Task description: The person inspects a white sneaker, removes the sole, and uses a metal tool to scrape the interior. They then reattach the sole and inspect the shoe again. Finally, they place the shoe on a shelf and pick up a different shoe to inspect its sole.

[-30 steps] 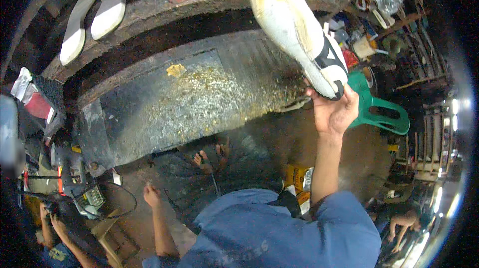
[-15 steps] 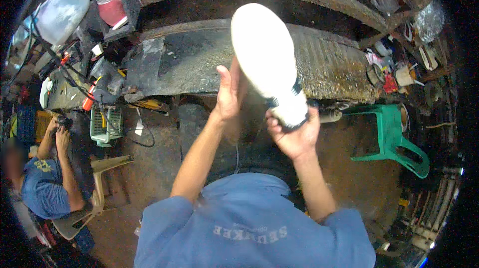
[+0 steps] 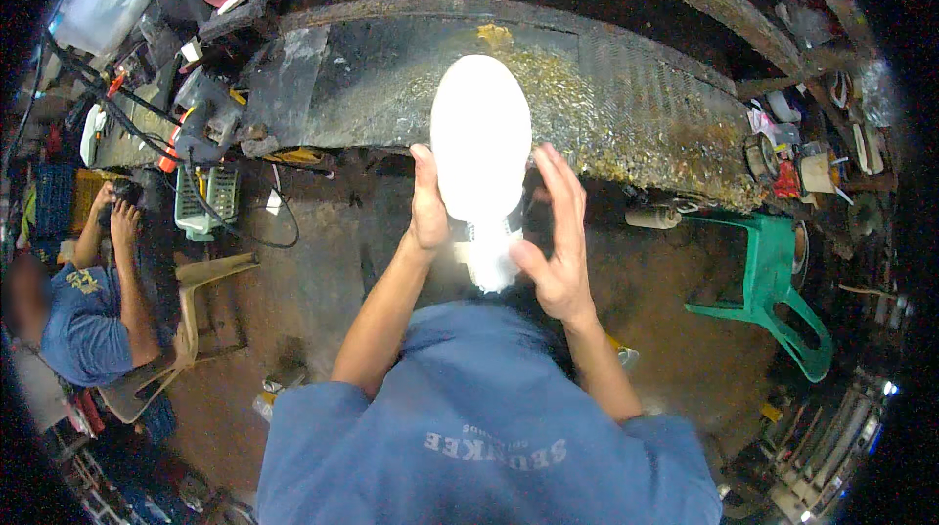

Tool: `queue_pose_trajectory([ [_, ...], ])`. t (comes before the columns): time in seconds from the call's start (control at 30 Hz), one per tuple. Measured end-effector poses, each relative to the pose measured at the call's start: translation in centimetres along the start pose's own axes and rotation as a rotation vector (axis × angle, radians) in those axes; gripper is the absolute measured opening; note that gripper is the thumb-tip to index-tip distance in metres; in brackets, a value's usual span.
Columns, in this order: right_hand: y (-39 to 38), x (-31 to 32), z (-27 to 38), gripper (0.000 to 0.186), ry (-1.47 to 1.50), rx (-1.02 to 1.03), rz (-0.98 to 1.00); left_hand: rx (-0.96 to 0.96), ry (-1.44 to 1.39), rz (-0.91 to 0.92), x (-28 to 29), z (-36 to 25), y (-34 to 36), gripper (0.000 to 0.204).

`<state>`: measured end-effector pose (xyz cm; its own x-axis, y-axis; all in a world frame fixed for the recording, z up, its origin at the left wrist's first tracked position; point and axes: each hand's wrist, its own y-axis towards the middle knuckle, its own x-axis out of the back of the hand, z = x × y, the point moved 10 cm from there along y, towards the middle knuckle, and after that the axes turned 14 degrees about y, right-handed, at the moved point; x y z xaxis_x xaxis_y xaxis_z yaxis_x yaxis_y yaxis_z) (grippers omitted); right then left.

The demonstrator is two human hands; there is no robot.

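Observation:
A shoe [image 3: 479, 139] is turned with its broad white sole up, its toe end pointing away from me and its narrower heel end [image 3: 494, 261] toward my chest. My left hand [image 3: 427, 207] is at its left side; the thumb stands up along the edge and the other fingers are hidden under or behind the shoe. On the right, my right hand [image 3: 562, 261] has its fingers stretched and apart beside the sole, with the thumb close to the heel end. Glare washes out detail on the sole.
A worn bench [image 3: 372, 85] coated with glue-like residue runs behind the shoe. At right stands a green plastic stool [image 3: 758, 281]. A pale green basket [image 3: 210, 202], dark cables and tools lie left, near a seated co-worker [image 3: 93, 320]. Bench clutter [image 3: 773, 144] fills the far right.
The shoe has come nearer and left, from tilted to nearly straight. My right hand has loosened from the heel end and opened; my left hand has come to the shoe's side.

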<state>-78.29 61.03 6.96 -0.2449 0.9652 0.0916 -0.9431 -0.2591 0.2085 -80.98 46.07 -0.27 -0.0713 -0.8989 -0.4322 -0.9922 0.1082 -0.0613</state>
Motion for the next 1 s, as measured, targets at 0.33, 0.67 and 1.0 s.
queue_pose_trajectory([
  [0.33, 3.5, -2.7, 4.1, 0.091, -0.531, 0.238, 0.061, 0.026, 0.06, -0.096, -0.5, -1.6, -0.8, 0.102],
  [0.67, 0.9, 0.8, -1.4, 0.051, 0.198, -0.04, -0.146, 0.093, -0.056, -0.139, 1.3, -1.8, 0.9, 0.102],
  [1.0, -0.6, -3.2, 0.3, 0.082, 0.069, 0.044, 0.094, -0.04, -0.167, -0.275, 4.2, -4.1, 1.5, 0.102],
])
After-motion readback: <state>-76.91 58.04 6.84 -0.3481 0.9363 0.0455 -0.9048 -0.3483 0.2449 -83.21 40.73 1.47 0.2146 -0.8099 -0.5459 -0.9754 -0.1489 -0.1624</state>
